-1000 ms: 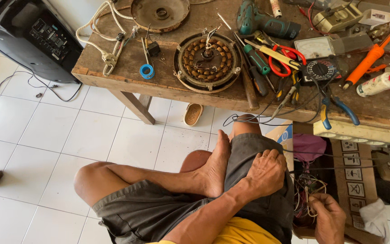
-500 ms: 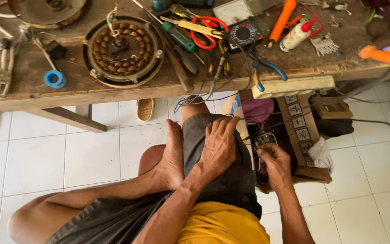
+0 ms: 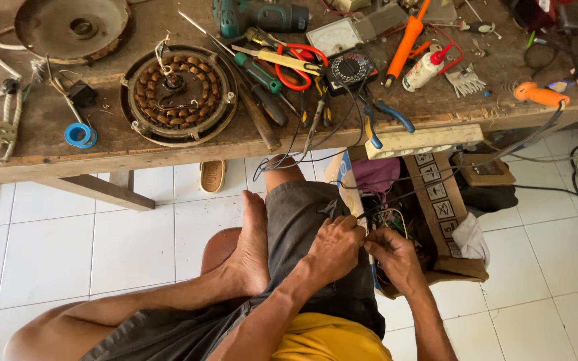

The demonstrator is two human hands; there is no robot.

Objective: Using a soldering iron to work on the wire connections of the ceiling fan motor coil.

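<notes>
White tiled floor, brown cardboard box [image 3: 444, 200] (square printed labels) beside knee, left hand [image 3: 334, 249] and right hand [image 3: 396, 257] fingers pinching thin wires [image 3: 386, 217].

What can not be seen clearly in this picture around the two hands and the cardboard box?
Head view:
- Whatever the right hand fingers pinch: hidden by the fingers and tangled wires.
- The left hand fingertips: turned away at the box edge, grip unclear.
- The cardboard box inside: dark, covered by purple cloth and cables.
- The motor stator wire ends: too small to follow.
- The metal cover: cut off by the top edge.
</notes>
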